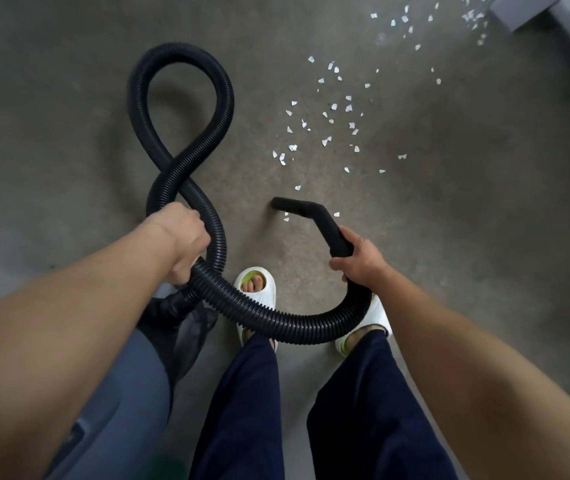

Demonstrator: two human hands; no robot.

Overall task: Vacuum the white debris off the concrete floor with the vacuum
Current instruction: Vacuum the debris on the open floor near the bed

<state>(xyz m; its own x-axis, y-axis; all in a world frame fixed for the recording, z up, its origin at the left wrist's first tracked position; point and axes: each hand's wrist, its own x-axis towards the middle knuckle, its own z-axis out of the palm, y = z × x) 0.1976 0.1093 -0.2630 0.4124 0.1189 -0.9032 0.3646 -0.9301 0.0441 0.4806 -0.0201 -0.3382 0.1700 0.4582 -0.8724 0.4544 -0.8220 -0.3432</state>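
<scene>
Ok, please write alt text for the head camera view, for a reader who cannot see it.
A person's right hand holds a black vacuum nozzle near white debris scattered on the concrete floor, while the left hand grips the looped corrugated hose.

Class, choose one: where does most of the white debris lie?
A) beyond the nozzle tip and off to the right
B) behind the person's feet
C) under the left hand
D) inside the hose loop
A: the white debris is scattered past the nozzle towards the upper right, and the hose loop encloses only bare concrete.
</scene>
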